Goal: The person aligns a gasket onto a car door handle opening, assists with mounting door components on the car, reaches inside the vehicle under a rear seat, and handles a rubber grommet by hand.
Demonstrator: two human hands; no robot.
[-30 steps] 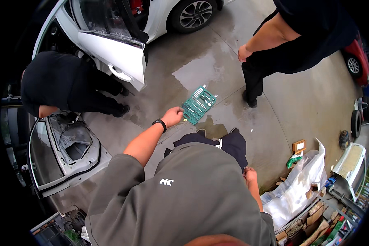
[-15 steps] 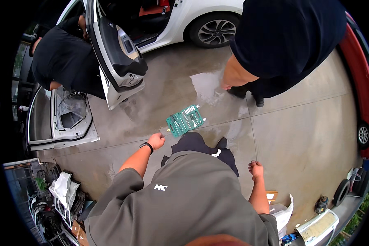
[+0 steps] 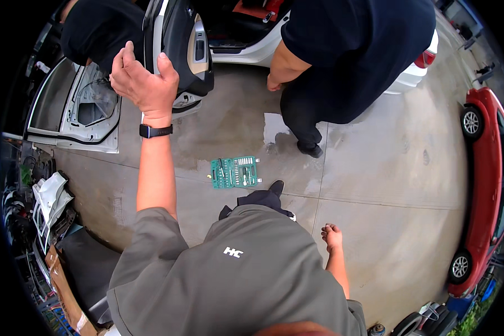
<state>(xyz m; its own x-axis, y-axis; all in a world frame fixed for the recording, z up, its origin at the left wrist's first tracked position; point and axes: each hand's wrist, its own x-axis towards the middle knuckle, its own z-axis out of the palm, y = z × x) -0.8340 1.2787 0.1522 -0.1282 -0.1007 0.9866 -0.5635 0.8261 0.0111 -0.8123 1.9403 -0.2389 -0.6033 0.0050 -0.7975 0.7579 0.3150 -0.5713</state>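
My left hand (image 3: 144,84) is raised high, a dark watch on its wrist. Its thumb stands apart from the fingers and it holds nothing. From this viewpoint it overlaps the open door (image 3: 190,50) of a white car; I cannot tell whether they touch. My right hand (image 3: 331,236) hangs low at my side, fingers loosely bent, with nothing visible in it. On the concrete floor ahead of my feet lies an opened green socket set case (image 3: 233,172), with rows of sockets and tools inside.
A person in dark clothes (image 3: 353,56) stands ahead on the right; another (image 3: 101,33) bends behind the car door. At the left a detached door (image 3: 95,115) lies near piled car parts (image 3: 51,201). A red car (image 3: 487,190) stands far right, with loose tires (image 3: 407,325) at lower right.
My left hand has risen from beside the case up toward the car door, its fingers spreading. My right hand still hangs low. The person on the right has shifted left in view.
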